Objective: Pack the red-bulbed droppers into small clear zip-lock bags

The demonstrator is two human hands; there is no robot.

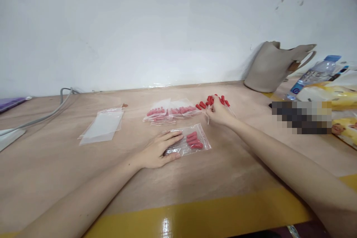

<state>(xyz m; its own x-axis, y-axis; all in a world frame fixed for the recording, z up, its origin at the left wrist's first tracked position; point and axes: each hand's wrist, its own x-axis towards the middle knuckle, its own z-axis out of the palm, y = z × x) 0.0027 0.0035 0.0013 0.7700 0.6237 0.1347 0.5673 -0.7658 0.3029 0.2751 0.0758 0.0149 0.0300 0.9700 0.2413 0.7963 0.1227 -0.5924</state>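
Note:
My left hand (160, 150) lies flat with its fingers stretched over the left part of a clear zip bag (205, 139). Inside that bag, several small red plug-like pieces (192, 137) are grouped near its right end. Further back on the right, my right hand (219, 113) has its fingers drawn together at a loose pile of the same red plugs (226, 103); some appear gripped at the fingertips, which are partly hidden. Between the hands and the wall sit filled bags (158, 113) of red pieces, overlapping one another.
Flat, unfilled zip bags (103, 126) are stacked at left, beside a grey cable (52, 115). At right stand a beige bag-like container (269, 67), a tilted water bottle (315, 76) and yellow-and-white packs (331, 95). A blurred dark object (301, 117) lies before them. A wall borders the table's back.

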